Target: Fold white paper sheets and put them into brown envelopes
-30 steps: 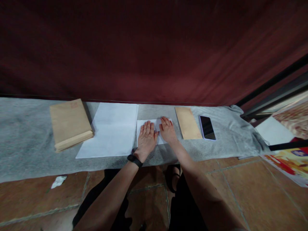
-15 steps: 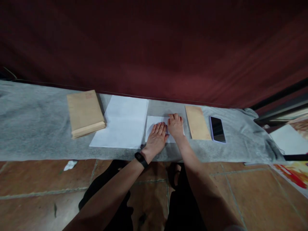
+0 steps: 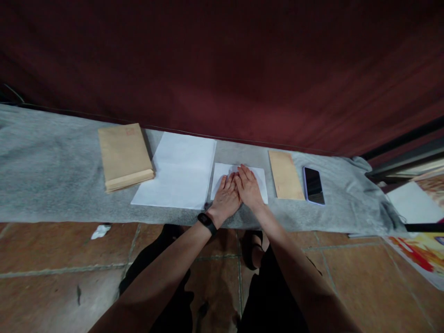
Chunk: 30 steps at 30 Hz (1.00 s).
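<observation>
A folded sheet of white paper lies on the grey cloth in front of me. My left hand rests flat on its middle, fingers stretched out. Right beside it, my right hand also presses flat on the paper, its fingers extended and touching or slightly overlapping the left ones. Both palms cover much of the paper. To the right lies a single brown envelope. On the left are large white sheets of paper.
A stack of brown envelopes overlaps the left edge of the white sheets. A phone lies right of the single envelope. The grey cloth covers a narrow bench against a dark red curtain-like surface. Below is a tiled floor.
My right hand has moved left from the paper's right part to meet my left hand, and its fingers have straightened. The view has shifted slightly.
</observation>
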Available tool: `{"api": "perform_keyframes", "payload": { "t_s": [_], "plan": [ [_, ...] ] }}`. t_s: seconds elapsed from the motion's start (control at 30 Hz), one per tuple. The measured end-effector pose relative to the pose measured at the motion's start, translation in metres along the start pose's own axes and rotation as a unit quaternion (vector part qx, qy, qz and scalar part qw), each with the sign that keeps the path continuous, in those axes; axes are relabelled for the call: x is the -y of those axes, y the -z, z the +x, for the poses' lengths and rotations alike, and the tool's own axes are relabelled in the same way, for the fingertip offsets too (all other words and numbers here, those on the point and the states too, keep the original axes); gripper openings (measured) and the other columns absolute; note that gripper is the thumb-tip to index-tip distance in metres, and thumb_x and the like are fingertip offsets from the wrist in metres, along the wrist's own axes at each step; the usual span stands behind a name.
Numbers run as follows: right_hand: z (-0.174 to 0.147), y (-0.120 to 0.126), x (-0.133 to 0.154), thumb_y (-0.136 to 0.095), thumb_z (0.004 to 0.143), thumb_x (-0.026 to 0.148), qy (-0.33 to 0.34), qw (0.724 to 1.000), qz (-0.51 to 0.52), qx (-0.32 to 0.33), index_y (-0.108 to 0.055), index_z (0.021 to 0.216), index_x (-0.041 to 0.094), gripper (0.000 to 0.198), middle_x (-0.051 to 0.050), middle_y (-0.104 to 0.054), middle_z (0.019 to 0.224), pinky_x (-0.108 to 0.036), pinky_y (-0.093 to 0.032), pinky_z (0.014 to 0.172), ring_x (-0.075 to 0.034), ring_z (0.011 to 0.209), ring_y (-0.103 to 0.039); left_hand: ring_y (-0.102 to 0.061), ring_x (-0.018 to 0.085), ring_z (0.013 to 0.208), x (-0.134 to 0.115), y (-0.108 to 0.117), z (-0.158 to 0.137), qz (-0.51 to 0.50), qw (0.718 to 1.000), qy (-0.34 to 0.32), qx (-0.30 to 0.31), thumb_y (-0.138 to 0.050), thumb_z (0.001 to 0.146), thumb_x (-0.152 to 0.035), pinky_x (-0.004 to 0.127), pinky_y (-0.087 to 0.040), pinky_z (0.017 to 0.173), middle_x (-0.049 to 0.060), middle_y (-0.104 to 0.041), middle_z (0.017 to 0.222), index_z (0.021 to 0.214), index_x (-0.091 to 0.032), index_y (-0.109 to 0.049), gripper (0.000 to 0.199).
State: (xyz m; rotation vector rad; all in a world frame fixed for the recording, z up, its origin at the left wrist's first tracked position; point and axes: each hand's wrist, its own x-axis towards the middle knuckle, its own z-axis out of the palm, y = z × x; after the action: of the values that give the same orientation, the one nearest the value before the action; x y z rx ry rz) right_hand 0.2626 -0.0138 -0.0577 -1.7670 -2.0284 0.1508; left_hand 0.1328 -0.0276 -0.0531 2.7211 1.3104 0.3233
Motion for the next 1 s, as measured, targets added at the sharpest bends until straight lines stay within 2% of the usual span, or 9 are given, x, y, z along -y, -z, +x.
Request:
{"api": "perform_keyframes", "payload": {
  "t_s": [0.13, 0.33, 0.67, 1.0],
  "plan": [
    [-0.009, -0.001, -0.004, -0.024, 0.108, 0.034, -0.006, 1.0, 0.002, 0.023, -0.049, 0.147, 0.008, 0.053, -0.014, -0.046, 0.155, -0.041, -0.026, 0.123, -0.021, 0.148, -0.035, -0.024, 0.03, 0.153, 0.001, -0.002, 0.002, -0.004, 1.0, 0.011, 0.005, -0.033, 0.1, -0.024, 0.051, -0.015, 0.126, 0.019, -0.032, 0.162, 0.154, -0.003, -0.032, 0.059],
    [-0.017, 0.003, -0.014, -0.03, 0.107, 0.038, -0.01, 0.997, -0.067, 0.025, -0.037, 0.155, 0.01, 0.056, -0.014, -0.034, 0.162, -0.046, -0.023, 0.124, -0.025, 0.151, -0.029, -0.021, 0.026, 0.154, 0.004, -0.002, 0.008, -0.001, 0.998, 0.062, 0.006, -0.026, 0.101, -0.026, 0.046, -0.016, 0.127, 0.016, -0.029, 0.164, 0.154, -0.002, -0.033, 0.058],
    [-0.027, 0.006, -0.027, -0.034, 0.106, 0.044, -0.052, 0.992, -0.113, 0.001, -0.033, 0.155, 0.005, 0.063, -0.017, -0.035, 0.161, -0.044, -0.026, 0.123, -0.027, 0.149, -0.034, -0.02, 0.028, 0.154, 0.011, -0.005, 0.012, 0.019, 0.993, 0.113, -0.016, -0.035, 0.097, -0.025, 0.044, -0.017, 0.127, 0.02, -0.025, 0.164, 0.154, 0.002, -0.029, 0.063],
    [-0.047, 0.014, -0.035, -0.033, 0.106, 0.04, -0.085, 0.988, -0.127, -0.021, -0.035, 0.154, 0.001, 0.061, -0.021, -0.035, 0.159, -0.049, -0.03, 0.121, -0.032, 0.148, -0.035, -0.023, 0.032, 0.153, 0.01, -0.003, 0.014, 0.013, 0.983, 0.177, -0.054, -0.034, 0.096, -0.021, 0.048, -0.021, 0.125, 0.026, -0.032, 0.16, 0.151, 0.007, -0.032, 0.062]
  ]
}}
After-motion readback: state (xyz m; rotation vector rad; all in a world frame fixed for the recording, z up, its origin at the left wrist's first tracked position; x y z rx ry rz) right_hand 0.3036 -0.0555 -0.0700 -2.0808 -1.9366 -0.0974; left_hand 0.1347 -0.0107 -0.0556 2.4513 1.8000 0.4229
